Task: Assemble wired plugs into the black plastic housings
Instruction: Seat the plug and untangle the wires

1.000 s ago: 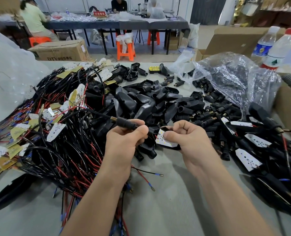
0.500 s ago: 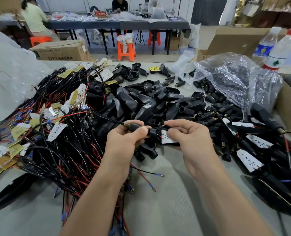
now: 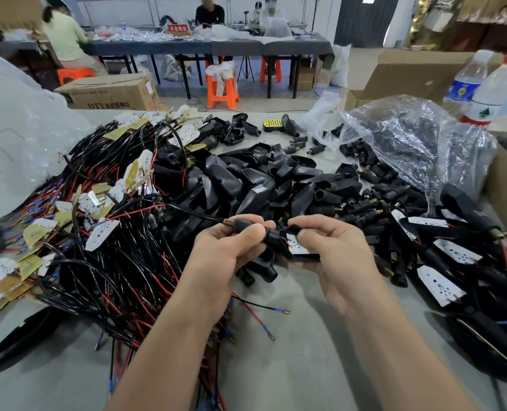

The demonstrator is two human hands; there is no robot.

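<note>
Both hands work above the bench. Left hand pinches my wired plug; right hand grips a black housing.

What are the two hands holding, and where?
The left hand pinches a black wired plug around its barrel. The right hand holds a black housing at its board end.

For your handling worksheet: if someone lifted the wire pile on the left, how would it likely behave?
The wire pile would probably sag limply: its strands are thin and looped. It would likely lift as one tangled clump, since the strands cross everywhere.
</note>
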